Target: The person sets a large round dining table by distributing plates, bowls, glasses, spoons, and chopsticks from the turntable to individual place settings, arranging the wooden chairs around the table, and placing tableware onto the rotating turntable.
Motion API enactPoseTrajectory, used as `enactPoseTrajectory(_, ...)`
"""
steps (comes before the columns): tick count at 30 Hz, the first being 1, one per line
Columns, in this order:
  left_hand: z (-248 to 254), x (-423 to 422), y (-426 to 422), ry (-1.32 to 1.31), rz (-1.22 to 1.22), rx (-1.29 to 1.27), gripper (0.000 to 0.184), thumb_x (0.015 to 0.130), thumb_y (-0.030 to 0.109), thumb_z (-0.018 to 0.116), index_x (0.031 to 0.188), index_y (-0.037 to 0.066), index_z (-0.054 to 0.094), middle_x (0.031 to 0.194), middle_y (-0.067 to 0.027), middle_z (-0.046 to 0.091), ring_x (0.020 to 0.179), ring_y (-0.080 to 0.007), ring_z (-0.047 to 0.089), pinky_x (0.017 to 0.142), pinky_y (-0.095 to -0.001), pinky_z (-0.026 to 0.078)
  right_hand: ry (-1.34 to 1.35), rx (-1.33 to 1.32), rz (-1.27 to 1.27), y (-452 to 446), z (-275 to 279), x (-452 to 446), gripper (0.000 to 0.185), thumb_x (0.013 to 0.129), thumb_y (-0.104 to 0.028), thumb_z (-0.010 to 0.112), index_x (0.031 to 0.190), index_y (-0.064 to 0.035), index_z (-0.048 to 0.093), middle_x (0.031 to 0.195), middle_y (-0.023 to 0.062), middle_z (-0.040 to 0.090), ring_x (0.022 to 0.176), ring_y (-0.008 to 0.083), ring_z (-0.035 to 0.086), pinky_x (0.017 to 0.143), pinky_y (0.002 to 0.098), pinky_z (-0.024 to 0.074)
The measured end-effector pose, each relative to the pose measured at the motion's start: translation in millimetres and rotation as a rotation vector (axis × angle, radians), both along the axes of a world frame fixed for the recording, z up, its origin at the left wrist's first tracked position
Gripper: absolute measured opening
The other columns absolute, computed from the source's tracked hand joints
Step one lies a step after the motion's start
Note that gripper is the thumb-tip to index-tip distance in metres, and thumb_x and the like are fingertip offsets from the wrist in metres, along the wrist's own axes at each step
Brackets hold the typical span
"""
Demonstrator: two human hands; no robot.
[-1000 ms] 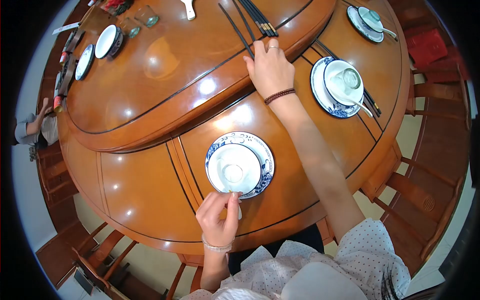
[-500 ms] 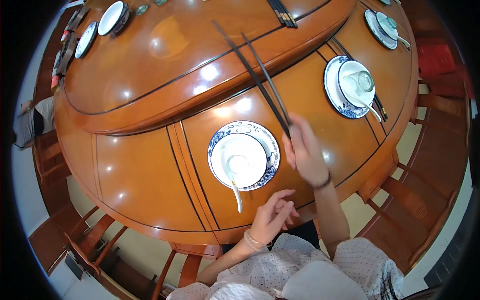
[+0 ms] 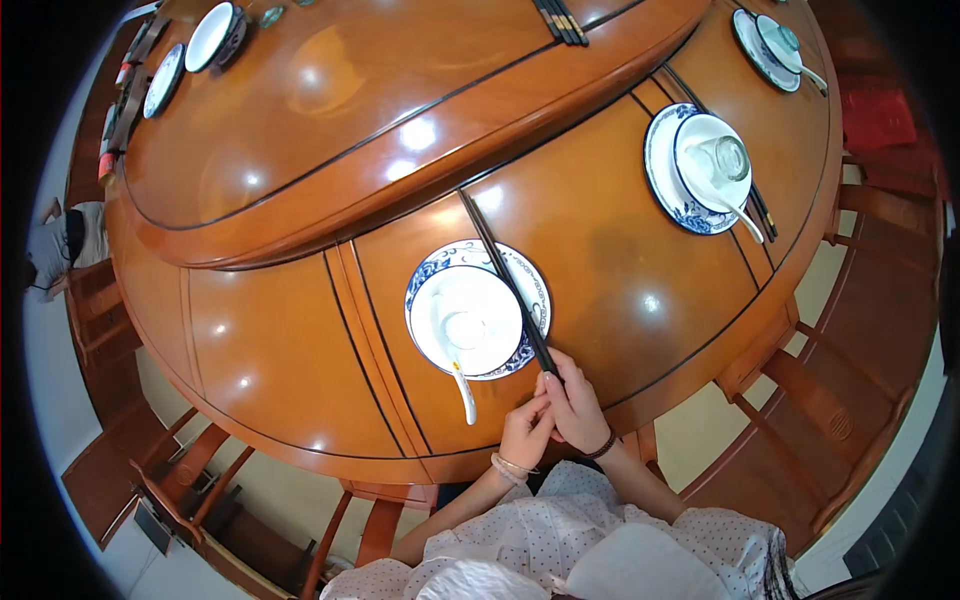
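Right hand (image 3: 578, 408) gripping chopsticks (image 3: 528, 325), pointing 11 o'clock across plate (image 3: 534, 286); left hand (image 3: 524, 432) touching, 8 o'clock, hold unclear. Likely squaring ends; next move needs plate clearance.

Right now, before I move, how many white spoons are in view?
3: a near spoon in the near bowl, a second spoon in the middle bowl to its right, and a third spoon at the far-right bowl. Others may lie beyond the top edge.
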State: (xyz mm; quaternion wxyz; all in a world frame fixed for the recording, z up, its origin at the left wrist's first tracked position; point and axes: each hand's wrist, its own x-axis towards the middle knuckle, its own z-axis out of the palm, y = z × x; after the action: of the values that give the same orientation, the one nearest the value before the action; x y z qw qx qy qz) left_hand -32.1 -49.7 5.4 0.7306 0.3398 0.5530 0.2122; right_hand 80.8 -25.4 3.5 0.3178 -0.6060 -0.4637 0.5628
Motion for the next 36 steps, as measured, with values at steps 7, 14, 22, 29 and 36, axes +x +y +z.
enactPoseTrajectory(7,-1.0,-6.1,-4.2,-0.206,0.145,-0.237,0.026,0.090,0.015,0.044,0.104,-0.005,0.054,0.074,-0.0073,0.059,0.064,-0.0120,0.059,0.054,-0.0212,0.049,-0.030,-0.078,0.040,13.1,5.8,5.4,0.016,0.088,-0.016,0.042,0.094,-0.0016,0.046,0.076,0.0119,0.062,0.072,0.0279,0.060,0.059,0.0353,0.0454)
enactPoseTrajectory(14,-1.7,-5.1,-3.8,-0.224,0.163,-0.300,0.029,0.092,0.018,0.039,0.101,-0.005,0.054,0.077,-0.0115,0.060,0.065,-0.0160,0.059,0.056,-0.0237,0.051,-0.165,-0.104,0.219,30.7,6.9,11.9,0.019,0.088,-0.024,0.043,0.083,-0.0047,0.044,0.067,0.0098,0.062,0.063,0.0304,0.059,0.055,0.0393,0.0453)
enactPoseTrajectory(22,-6.2,-6.1,-6.3,-0.278,0.219,-0.368,0.030,0.092,0.020,0.040,0.101,-0.006,0.054,0.084,-0.0125,0.060,0.067,-0.0156,0.059,0.057,-0.0242,0.052,-0.248,-0.086,0.278,36.9,5.8,11.9,0.024,0.087,-0.028,0.044,0.079,-0.0061,0.048,0.061,0.0082,0.060,0.057,0.0294,0.059,0.051,0.0393,0.0452)
enactPoseTrajectory(29,-15.4,-6.2,-10.9,-0.336,0.279,-0.384,0.030,0.090,0.022,0.044,0.104,-0.004,0.052,0.087,-0.0145,0.060,0.068,-0.0164,0.060,0.057,-0.0252,0.052,-0.338,-0.037,0.328,36.5,-3.9,13.9,0.028,0.086,-0.031,0.046,0.074,-0.0056,0.050,0.058,0.0133,0.058,0.055,0.0319,0.058,0.049,0.0411,0.0441)
enactPoseTrajectory(36,1.4,-30.5,-20.7,-0.280,0.172,-0.391,0.036,0.086,0.023,0.052,0.111,0.000,0.039,0.088,-0.0123,0.059,0.072,-0.0150,0.059,0.055,-0.0258,0.051,-0.339,-0.068,0.214,47.5,19.4,30.7,0.033,0.083,-0.034,0.053,0.070,-0.0037,0.053,0.057,0.0149,0.055,0.055,0.0324,0.057,0.050,0.0391,0.0429)
